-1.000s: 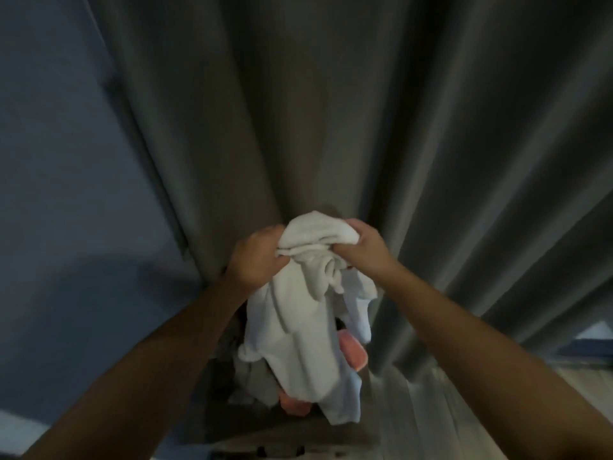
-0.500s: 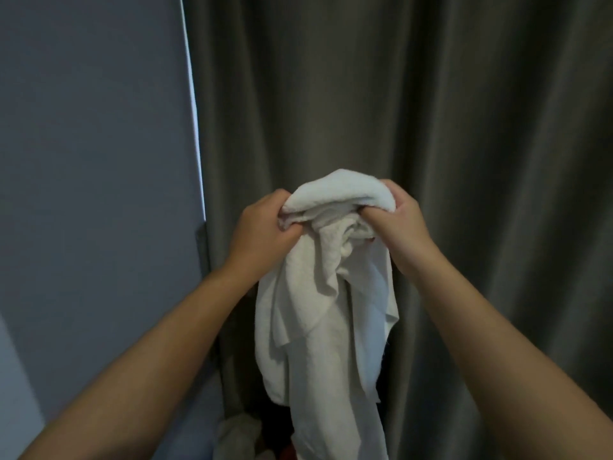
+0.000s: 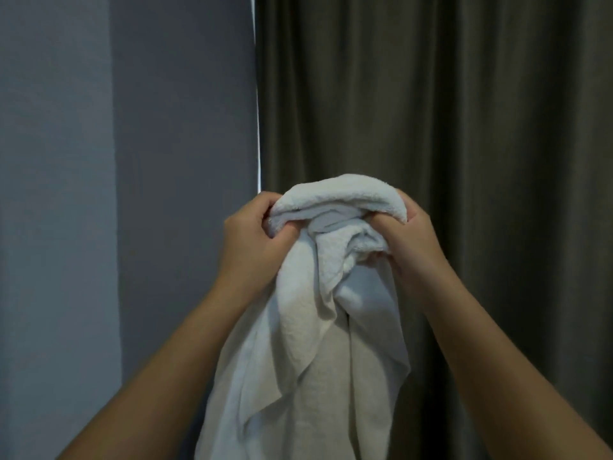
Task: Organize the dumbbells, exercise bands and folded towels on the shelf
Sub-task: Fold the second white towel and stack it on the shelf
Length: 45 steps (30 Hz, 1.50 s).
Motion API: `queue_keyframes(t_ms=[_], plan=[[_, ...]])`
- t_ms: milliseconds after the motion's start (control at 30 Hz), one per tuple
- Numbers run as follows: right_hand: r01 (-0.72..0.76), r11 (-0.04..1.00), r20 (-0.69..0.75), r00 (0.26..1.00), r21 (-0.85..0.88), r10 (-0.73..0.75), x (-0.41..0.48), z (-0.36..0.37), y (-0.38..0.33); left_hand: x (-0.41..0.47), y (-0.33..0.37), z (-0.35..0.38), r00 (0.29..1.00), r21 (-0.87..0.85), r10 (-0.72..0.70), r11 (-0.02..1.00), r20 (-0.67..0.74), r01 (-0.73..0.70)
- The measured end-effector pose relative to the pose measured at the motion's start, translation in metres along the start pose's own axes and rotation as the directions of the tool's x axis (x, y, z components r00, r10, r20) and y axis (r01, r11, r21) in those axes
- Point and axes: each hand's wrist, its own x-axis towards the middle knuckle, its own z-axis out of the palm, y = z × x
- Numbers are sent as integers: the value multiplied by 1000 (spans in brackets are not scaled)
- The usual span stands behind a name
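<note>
A white towel (image 3: 315, 343) hangs bunched and unfolded in front of me, reaching down past the bottom of the frame. My left hand (image 3: 252, 237) grips its top edge on the left side, fingers curled into the cloth. My right hand (image 3: 409, 240) grips the top edge on the right, thumb tucked under a fold. Between the two hands the upper edge of the towel arches up. No shelf, dumbbells or bands are in view.
A dark grey-brown curtain (image 3: 464, 127) hangs right behind the towel and fills the right side. A blue-grey wall (image 3: 116, 161) fills the left, with a thin bright gap at the curtain's edge.
Both hands have lifted the towel higher, and my view has tilted up. The pink and white items seen below the towel a second ago are out of frame.
</note>
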Motion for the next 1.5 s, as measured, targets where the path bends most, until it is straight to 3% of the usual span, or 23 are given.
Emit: queue_keyframes(t_ms=[233, 433, 767, 933, 1167, 1500], plan=[[-73, 989, 170, 984, 131, 50, -10, 64, -18, -8, 2, -71, 995, -12, -62, 998, -83, 61], [-244, 957, 322, 929, 155, 185, -31, 133, -8, -30, -15, -147, 985, 57, -164, 984, -54, 167], [-538, 823, 336, 821, 183, 462, -104, 251, 84, -108, -101, -255, 890, 126, -438, 897, 127, 424], [-572, 802, 325, 802, 173, 501, -139, 312, 109, -137, -143, -302, 843, 129, -517, 856, 150, 501], [-539, 826, 412, 799, 166, 438, -159, 410, 170, -164, -212, -373, 807, 206, -585, 802, 76, 561], [-714, 696, 578, 600, 75, 553, -159, 556, 270, -182, -332, -474, 718, 372, -694, 654, -53, 659]])
